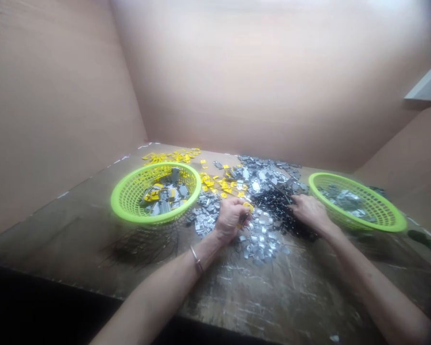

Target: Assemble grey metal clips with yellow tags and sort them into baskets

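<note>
The curled left hand (232, 219) pinched a flat yellow plastic piece (247, 207). The half-closed right hand (309, 212) rested on glossy black plastic bits (275, 206), its grip unclear.

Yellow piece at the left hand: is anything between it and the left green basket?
Yes. The left hand itself is on the basket side of the yellow piece. Beyond it, a scatter of grey pieces lies low on the table before the green basket. Nothing taller shows.
</note>
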Demonstrator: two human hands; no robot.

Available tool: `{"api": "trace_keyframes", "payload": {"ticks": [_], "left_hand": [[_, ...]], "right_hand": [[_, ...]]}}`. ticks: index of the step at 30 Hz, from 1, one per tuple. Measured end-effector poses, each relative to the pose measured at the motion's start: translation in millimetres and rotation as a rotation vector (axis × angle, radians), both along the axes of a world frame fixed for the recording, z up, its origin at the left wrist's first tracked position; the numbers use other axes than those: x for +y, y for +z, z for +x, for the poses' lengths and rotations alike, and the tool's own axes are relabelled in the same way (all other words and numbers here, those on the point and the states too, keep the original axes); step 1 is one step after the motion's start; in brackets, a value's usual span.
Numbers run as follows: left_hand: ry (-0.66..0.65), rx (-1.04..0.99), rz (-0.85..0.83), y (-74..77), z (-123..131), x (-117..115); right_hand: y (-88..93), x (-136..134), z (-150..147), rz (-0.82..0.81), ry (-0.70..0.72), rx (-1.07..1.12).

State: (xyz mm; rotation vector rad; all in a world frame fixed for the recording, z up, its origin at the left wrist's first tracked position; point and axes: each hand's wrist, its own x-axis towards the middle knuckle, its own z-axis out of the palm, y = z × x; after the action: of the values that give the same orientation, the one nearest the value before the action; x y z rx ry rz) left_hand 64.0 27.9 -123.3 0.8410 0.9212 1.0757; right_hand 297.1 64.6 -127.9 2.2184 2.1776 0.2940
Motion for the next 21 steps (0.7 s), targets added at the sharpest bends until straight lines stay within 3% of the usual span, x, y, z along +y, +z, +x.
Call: {"api": "trace_keyframes", "payload": {"ticks": [3,9,14,19,21], "left_hand": [[-0.017,0.002,0.014,-0.8,0,0],[-0.017,0.015,0.040,-4.0,0,0],[-0.014,0.023,0.044,-8.2,0,2],[-0.016,0.047,0.053,-12.5,1,4],[-0.023,0.061,0.060,-12.7,1,4]], "right_hand": [[-4.5,9,3,-0.018,-0.044,-0.012],[3.1,23,1,-0.166,-0.173,0.104],[5.4,28,2,-0.169,-0.215,0.182],[20.1,10,-3,-0.113,-0.312,0.398],[32.6,-7,-8,-0.041,-0.281,0.576]]}}
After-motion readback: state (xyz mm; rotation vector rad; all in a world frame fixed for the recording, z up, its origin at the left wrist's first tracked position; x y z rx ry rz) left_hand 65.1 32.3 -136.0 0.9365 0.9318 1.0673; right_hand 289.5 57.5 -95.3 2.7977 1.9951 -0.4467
